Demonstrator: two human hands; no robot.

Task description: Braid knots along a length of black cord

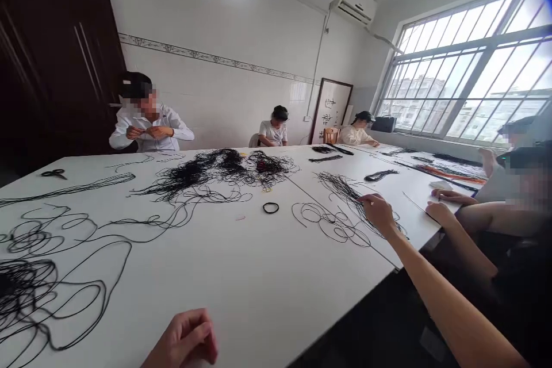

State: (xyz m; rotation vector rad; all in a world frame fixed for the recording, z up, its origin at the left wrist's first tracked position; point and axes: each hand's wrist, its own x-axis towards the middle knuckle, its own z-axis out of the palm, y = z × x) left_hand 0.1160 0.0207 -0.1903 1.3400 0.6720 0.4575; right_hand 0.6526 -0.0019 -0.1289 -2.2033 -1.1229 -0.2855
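Just beneath the fingers [365,200] of the right hand [379,214], a fan of fine black cords [342,192] lies on a long white bench [241,287], its long axis running from the far left toward the near right. Those fingers sit close together on the strands; whether they pinch them or only touch, I cannot tell. Well left of them, the left hand [183,338] rests at the bench's near edge, loosely curled with nothing visible in it. Left of the right hand lie loops of black cord [332,224], a black ring [271,207], a heaped tangle of cord [215,169] and, farther off, scissors [54,173]. Just right of the fingers are a co-worker's hands [444,207]. Beyond the bench rise white tiled walls [207,103], a barred window [466,63] and an air conditioner [356,6].
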